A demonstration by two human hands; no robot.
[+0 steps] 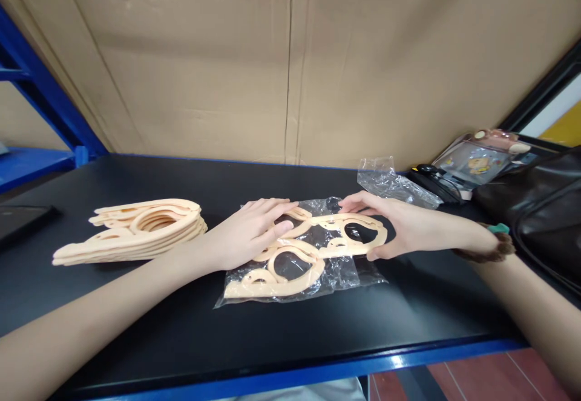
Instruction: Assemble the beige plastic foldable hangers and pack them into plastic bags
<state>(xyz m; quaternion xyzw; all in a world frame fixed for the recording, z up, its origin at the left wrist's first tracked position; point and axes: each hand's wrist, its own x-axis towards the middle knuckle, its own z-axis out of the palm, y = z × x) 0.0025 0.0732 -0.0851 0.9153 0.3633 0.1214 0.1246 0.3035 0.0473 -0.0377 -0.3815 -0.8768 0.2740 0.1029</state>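
A clear plastic bag (354, 274) lies on the table with beige folding hangers (295, 288) in or on it. My left hand (249, 231) rests palm down over the hangers at its left, fingers stretched out, hiding part of them. At the bag's right side is another beige folded hanger (347, 249). My right hand (393, 222) grips this hanger's rounded end, thumb in front and fingers behind. Whether this hanger lies inside the film or on top, I cannot tell. Left of my left hand sits a stack of similar hangers (136, 251).
Crumpled clear film (399, 188) lies behind my right hand. At the right are a black cable item (436, 180), a pouch (476, 162) and a dark leather bag (535, 207). A dark flat object (22, 222) lies far left. Cardboard (204, 86) stands behind the black table (218, 352).
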